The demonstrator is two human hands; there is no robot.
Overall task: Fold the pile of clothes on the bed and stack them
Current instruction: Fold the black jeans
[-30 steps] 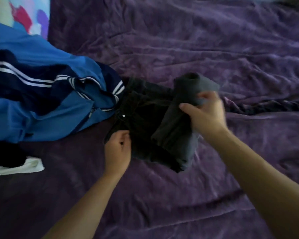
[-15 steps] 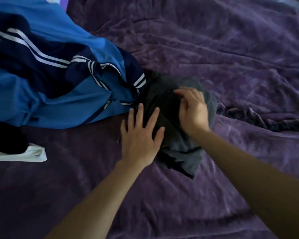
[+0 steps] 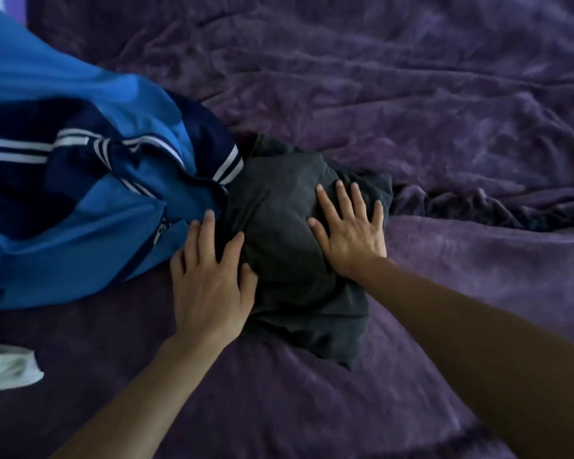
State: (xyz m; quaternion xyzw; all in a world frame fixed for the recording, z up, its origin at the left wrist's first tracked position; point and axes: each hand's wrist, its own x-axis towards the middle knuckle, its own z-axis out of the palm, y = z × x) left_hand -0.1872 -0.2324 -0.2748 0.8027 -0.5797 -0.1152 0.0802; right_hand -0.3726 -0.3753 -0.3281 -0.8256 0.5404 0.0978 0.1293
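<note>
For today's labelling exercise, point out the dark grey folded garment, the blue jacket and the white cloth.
dark grey folded garment [image 3: 289,233], head view, its top face between the hands.
blue jacket [image 3: 90,240], head view, lower blue panel.
white cloth [image 3: 10,369], head view, its crumpled middle.

The bed cover [image 3: 411,111] is a purple cloth with a soft, plush nap, rumpled into creases that catch a faint sheen. The folded dark grey garment [image 3: 279,226] is a matt woven cloth, dull and slightly wrinkled, while the blue jacket [image 3: 96,210] beside it is a smooth, sleek synthetic-looking fabric with a light shine, navy panels, white stripes and a small zipper pull [image 3: 161,230] that looks like metal. At the left edge a scrap of white cloth [image 3: 10,369] looks plain and matt.
</note>
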